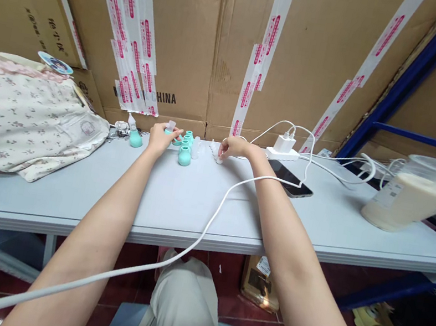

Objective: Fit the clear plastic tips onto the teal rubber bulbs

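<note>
My left hand (pixel 159 140) is closed around a small teal squeeze bulb (pixel 168 132), mostly hidden by the fingers, with a clear piece (pixel 171 124) sticking up from it. Just right of it, several open-necked teal bulbs (pixel 184 157) stand in a row on the table. Clear plastic pieces (pixel 196 148) are beside that row. My right hand (pixel 234 147) reaches to a group of small whitish pieces (pixel 214 150), its fingertips pinched at one of them. A teal bulb with a clear nozzle (pixel 135 138) stands to the left of my left hand.
A floral cloth bag (pixel 23 117) lies on the left. A white power strip (pixel 282 154), a phone (pixel 289 179) and a tilted-looking drink cup (pixel 410 197) are on the right. A white cable (pixel 207 223) hangs across the view, in front of my arms. Cardboard (pixel 191 29) backs the table.
</note>
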The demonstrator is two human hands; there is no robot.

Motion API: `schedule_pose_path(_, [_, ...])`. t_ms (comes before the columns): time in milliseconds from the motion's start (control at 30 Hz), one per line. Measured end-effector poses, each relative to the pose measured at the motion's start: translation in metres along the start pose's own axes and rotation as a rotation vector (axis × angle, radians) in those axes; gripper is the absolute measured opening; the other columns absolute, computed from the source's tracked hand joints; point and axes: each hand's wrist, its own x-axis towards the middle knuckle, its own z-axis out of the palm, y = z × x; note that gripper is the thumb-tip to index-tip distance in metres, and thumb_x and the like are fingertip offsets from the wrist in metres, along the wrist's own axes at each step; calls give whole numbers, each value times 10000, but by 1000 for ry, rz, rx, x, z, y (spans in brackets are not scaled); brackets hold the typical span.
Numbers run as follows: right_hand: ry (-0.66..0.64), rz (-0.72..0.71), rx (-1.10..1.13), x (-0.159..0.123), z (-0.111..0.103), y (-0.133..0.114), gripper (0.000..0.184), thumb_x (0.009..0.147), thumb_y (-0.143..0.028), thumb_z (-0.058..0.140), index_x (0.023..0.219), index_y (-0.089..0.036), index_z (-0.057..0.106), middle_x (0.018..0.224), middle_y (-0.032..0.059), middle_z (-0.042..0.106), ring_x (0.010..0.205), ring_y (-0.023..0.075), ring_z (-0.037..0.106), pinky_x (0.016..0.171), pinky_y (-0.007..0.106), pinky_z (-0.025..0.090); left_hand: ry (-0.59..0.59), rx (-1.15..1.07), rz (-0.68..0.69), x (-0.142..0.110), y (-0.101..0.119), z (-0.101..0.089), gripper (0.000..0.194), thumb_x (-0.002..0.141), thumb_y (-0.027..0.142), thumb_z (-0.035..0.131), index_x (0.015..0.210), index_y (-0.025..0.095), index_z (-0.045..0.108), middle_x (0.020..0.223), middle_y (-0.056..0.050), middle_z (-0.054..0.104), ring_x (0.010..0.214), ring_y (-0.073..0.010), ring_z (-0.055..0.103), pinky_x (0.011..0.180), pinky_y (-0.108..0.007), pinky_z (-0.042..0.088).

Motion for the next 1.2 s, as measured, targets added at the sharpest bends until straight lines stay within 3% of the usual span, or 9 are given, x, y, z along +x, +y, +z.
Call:
schedule_pose_path(500, [12, -80, 135, 3, 4, 6, 287, 647, -272, 744, 912, -164, 721, 830, 22, 672, 730, 124, 542, 651, 224, 361, -27, 66, 24, -2, 6, 1, 229, 709, 358, 644, 764, 138, 678, 639, -30, 673, 534, -123, 578, 641, -246, 479])
schedule_pose_path(567, [110, -137, 206, 5, 4, 5, 295, 669, -310, 733, 913, -145, 711, 808, 28, 660, 704, 118, 531, 645, 228, 359, -31, 127, 48, -3, 13, 2, 234, 730, 366, 628, 787, 145, 681, 656, -35, 679, 568, -136, 597, 655, -250, 474])
schedule_pose_path(733, [745, -310, 232, 3, 1, -25, 310, 790, -348, 634, 1026, -146, 635, 894, 42, 627, 732, 128, 524, 671, 244, 364, -25, 440, 161, -15, 35, 8, 269, 799, 427, 564, 810, 188, 687, 685, -50, 693, 778, -208, 647, 738, -283, 447])
schedule_pose_path(800, [882, -388, 123, 1, 1, -43, 266, 838, -319, 585, 1054, -167, 612, 972, 55, 604, 800, 145, 528, 690, 253, 365, -27, 577, 184, -19, 42, 9, 286, 810, 449, 549, 819, 199, 687, 741, -64, 706, 840, -236, 647, 749, -297, 436])
schedule_pose_path(967, [903, -522, -230, -2, 10, -72, 155, 917, -193, 449, 957, -177, 598, 1013, 80, 571, 874, 163, 500, 668, 255, 354, -20, 755, 207, -24, 49, 7, 340, 864, 460, 456, 903, 210, 683, 891, -99, 714, 892, -267, 645, 732, -306, 425])
schedule_pose_path(1200, [943, -554, -424, -3, 16, -74, 217, 942, -117, 365, 954, -178, 573, 960, 63, 574, 795, 144, 465, 634, 258, 317, -13, 876, 236, -29, 60, 9, 284, 864, 336, 458, 991, 188, 665, 931, -121, 707, 919, -275, 644, 744, -306, 425])
